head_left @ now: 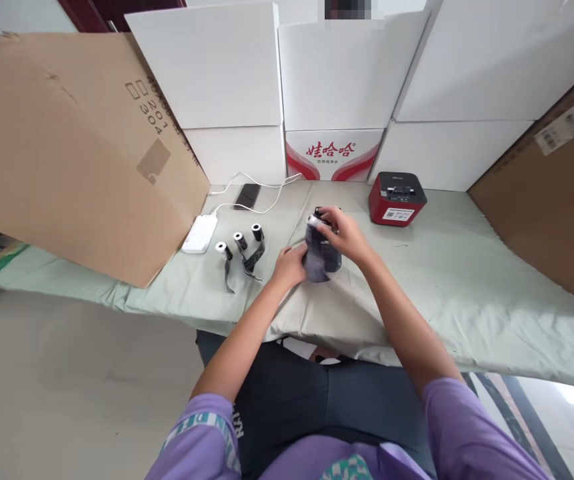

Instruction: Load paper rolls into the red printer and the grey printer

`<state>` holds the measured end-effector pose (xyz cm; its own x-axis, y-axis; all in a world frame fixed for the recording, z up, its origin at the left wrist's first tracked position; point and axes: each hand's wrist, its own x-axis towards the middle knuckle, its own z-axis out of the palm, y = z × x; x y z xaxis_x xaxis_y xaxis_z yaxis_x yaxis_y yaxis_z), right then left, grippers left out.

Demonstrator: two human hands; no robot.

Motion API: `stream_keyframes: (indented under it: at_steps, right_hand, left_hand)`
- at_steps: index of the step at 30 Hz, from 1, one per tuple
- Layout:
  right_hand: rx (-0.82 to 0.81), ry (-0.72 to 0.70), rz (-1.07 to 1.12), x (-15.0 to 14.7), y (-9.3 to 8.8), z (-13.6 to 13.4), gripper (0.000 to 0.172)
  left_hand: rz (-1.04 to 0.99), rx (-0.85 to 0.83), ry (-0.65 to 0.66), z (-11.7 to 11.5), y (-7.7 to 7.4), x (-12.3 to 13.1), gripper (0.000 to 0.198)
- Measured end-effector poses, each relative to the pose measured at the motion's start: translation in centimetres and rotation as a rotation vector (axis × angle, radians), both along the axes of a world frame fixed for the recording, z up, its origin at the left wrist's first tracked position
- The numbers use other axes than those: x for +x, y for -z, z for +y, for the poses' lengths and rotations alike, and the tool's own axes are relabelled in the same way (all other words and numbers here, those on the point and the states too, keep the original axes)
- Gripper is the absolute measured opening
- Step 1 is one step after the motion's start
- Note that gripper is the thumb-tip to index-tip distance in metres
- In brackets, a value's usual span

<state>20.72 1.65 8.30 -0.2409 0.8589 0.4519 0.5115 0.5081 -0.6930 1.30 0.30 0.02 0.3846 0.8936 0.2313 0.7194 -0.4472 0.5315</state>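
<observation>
My left hand (pixel 291 267) grips the lower left side of a dark handheld device (pixel 333 257) above the cloth-covered table. My right hand (pixel 345 235) is closed over its top, fingers bent around a small white-ended roll (pixel 313 219). Dark, see-through film (pixel 317 270) hangs down the device's front, slightly blurred. What the right fingertips press on is partly hidden. To the left stand three small rolls with white ends and dark wraps: a near roll (pixel 223 251), a middle roll (pixel 240 241) and a far roll (pixel 257 232). Strips of dark film trail from them.
A red and black boxy machine (pixel 393 208) stands at the back right. Behind the left rolls lie a white power bank (pixel 200 233), a white cable (pixel 261 212) and a dark phone (pixel 247 197). White boxes (pixel 231 73) and cardboard panels (pixel 91 153) wall the table.
</observation>
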Motion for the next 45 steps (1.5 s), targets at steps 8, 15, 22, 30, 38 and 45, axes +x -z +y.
stream_keyframes:
  at_steps: [8, 15, 22, 30, 38, 45]
  right_hand:
    - [-0.036, 0.198, -0.258, 1.7, 5.4, 1.0, 0.03]
    - [-0.064, 0.229, -0.27, 1.5, 5.6, 1.0, 0.028]
    - [-0.011, 0.436, -0.02, 2.2, 7.0, 2.9, 0.053]
    - [-0.145, 0.122, 0.285, 4.0, 7.3, 3.5, 0.043]
    - [-0.399, 0.022, 0.106, 5.0, 7.1, 2.3, 0.06]
    - [-0.584, -0.041, 0.132, 5.1, 6.4, 1.9, 0.07]
  left_hand:
    - [0.045, -0.024, 0.001, -0.2, 0.0, -0.1, 0.088]
    - [0.065, 0.006, 0.011, -0.1, 0.3, -0.2, 0.09]
    - [0.085, 0.001, -0.01, 0.0, 0.4, -0.1, 0.093]
    - [0.075, 0.018, 0.019, 0.0, 0.3, -0.2, 0.094]
    - [0.072, 0.008, 0.014, -0.4, 0.1, -0.2, 0.111]
    - [0.055, 0.133, 0.119, -0.6, 0.0, -0.5, 0.099]
